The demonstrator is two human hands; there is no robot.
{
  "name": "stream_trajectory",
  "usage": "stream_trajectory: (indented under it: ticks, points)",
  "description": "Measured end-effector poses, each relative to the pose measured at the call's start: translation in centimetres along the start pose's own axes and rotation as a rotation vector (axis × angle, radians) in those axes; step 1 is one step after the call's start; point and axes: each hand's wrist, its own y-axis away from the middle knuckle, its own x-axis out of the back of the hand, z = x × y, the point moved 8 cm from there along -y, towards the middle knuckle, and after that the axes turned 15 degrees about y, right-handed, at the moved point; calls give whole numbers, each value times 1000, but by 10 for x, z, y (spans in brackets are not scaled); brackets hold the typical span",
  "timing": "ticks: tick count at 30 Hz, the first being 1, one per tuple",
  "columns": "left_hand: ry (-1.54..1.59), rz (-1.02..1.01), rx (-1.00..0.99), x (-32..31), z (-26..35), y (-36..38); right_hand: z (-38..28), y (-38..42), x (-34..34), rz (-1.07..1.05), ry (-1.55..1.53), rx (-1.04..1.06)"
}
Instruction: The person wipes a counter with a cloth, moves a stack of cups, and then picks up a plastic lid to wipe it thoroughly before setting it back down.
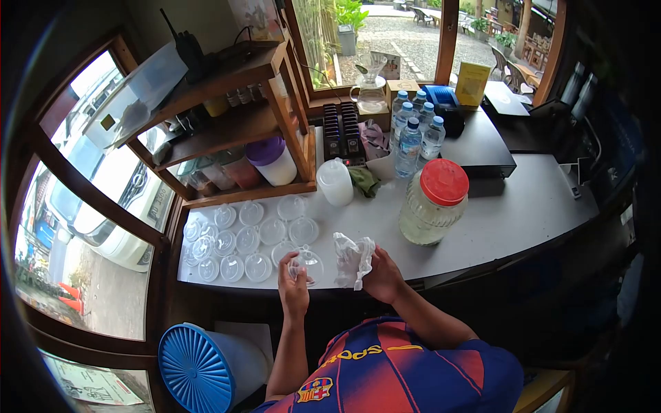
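Observation:
My left hand [293, 288] holds a clear plastic dome lid [307, 263] just above the white counter's [509, 213] front edge. My right hand [381, 275] grips a crumpled white cloth [351, 258] right beside that lid. Several more clear dome lids [248, 239] lie spread in rows on the counter to the left of my hands.
A big glass jar with a red lid [435, 202] stands to the right. Behind are a white jug [335, 182], water bottles [412, 134], a wooden shelf [234, 117] and a black cash drawer [482, 148]. A blue-lidded bucket [200, 368] sits on the floor at left.

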Motion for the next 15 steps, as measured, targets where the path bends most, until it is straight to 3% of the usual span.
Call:
stream_trajectory:
  ticks: [3,4,8,11,15]
  points:
    - [117,-142,212,-7,-57,-10,-14,-6,13,6,-18,-34]
    - [153,-93,202,-13,-66,-13,-16,-7,18,10,5,-48]
    - [-151,-51,120,-29,-94,-21,-23,-35,71,213,421,-66]
    - [-665,-105,-140,-42,-87,-16,-21,-48,104,272,410,-103]
    - [-861,35,-171,-55,-67,-1,-8,-54,127,344,222,-235]
